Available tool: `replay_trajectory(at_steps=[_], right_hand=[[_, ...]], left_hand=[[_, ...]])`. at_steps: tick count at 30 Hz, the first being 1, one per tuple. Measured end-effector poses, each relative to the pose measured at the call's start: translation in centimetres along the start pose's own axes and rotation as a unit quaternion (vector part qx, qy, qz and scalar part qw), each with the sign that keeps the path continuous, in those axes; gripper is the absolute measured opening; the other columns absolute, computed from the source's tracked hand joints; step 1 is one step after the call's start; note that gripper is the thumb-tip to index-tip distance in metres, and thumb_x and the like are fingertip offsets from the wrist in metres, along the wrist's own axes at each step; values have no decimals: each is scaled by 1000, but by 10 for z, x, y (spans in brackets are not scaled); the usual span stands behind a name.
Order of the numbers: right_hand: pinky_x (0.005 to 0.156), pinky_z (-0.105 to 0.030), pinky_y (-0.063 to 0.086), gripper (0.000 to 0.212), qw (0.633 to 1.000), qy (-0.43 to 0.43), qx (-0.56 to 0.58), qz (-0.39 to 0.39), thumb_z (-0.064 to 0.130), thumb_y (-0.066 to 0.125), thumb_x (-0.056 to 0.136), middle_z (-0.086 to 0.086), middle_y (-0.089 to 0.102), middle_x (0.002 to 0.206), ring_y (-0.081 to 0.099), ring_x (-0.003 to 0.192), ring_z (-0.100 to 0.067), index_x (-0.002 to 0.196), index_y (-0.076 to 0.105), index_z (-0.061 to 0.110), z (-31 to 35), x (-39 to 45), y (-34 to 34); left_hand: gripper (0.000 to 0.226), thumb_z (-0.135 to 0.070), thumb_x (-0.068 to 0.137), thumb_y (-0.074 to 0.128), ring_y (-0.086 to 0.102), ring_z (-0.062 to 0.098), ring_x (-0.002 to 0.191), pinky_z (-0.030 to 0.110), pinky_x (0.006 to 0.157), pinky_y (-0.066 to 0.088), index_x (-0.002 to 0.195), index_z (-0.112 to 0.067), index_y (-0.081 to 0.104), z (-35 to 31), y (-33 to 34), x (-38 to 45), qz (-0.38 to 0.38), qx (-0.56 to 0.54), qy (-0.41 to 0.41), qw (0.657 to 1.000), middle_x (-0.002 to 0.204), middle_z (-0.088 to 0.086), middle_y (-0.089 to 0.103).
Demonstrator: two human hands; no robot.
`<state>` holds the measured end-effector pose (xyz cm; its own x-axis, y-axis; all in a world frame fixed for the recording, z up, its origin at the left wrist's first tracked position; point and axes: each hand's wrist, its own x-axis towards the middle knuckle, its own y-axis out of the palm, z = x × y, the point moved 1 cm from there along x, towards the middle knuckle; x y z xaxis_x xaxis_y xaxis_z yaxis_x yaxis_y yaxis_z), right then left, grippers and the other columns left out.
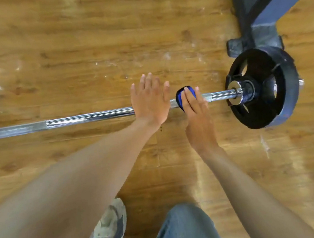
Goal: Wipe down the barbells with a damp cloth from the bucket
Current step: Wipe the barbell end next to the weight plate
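Note:
A chrome barbell (85,118) lies across the wooden floor from the left edge to a black weight plate (263,88) on its right end. My left hand (150,100) rests flat on the bar with straight, spread fingers. Just to its right, my right hand (196,112) presses a small blue cloth (180,96) onto the bar with straight fingers. The cloth is wrapped over the bar and mostly hidden under my fingers. No bucket is in view.
A dark blue-grey metal frame (257,7) of gym equipment stands at the back right, its foot just behind the plate. My shoe (110,227) and jeans-clad knee (185,228) are at the bottom centre. Wooden floor (64,51) surrounds the bar.

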<state>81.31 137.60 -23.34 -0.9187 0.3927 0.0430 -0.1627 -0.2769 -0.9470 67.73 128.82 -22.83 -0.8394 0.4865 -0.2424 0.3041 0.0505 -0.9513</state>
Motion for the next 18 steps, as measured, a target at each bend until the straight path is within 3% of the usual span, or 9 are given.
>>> replay_trajectory(at_steps=[4,8,13,16,18], right_hand=[[123,-53,23,96,996,84,25,-21,-29,51,73,-5,16,169,-2,156,-32,159,22,3,3,26,2],[119,-56,31,95,999,-16,44,-5,-31,48,76,1,17,168,-1,157,-26,160,25,9,5,47,10],[126,-49,17,93,997,-76,27,4,-31,42,73,-2,21,168,2,157,-29,158,28,6,-6,73,10],[125,-52,19,89,993,-115,33,14,-26,39,74,-3,21,167,5,156,-30,157,31,4,7,93,10],[127,-44,7,90,996,-90,15,7,-26,39,75,-1,17,168,2,157,-27,158,28,6,-3,106,8]], left_hand=[[61,-43,108,4,13,17,157,48,126,9,159,-22,32,2,0,21,4,6,18,1000,168,-2,26],[59,-41,109,5,9,15,157,47,127,6,160,-23,28,5,-7,55,18,-8,28,999,168,-4,24],[58,-42,109,7,6,13,157,47,127,7,162,-23,22,10,-17,95,47,-30,34,998,169,-7,20],[56,-40,110,9,5,12,157,45,127,6,162,-23,21,12,-22,115,48,-35,32,998,169,-9,20],[57,-41,110,7,4,11,157,45,127,4,163,-22,20,14,-26,125,52,-49,28,997,169,-9,19]])
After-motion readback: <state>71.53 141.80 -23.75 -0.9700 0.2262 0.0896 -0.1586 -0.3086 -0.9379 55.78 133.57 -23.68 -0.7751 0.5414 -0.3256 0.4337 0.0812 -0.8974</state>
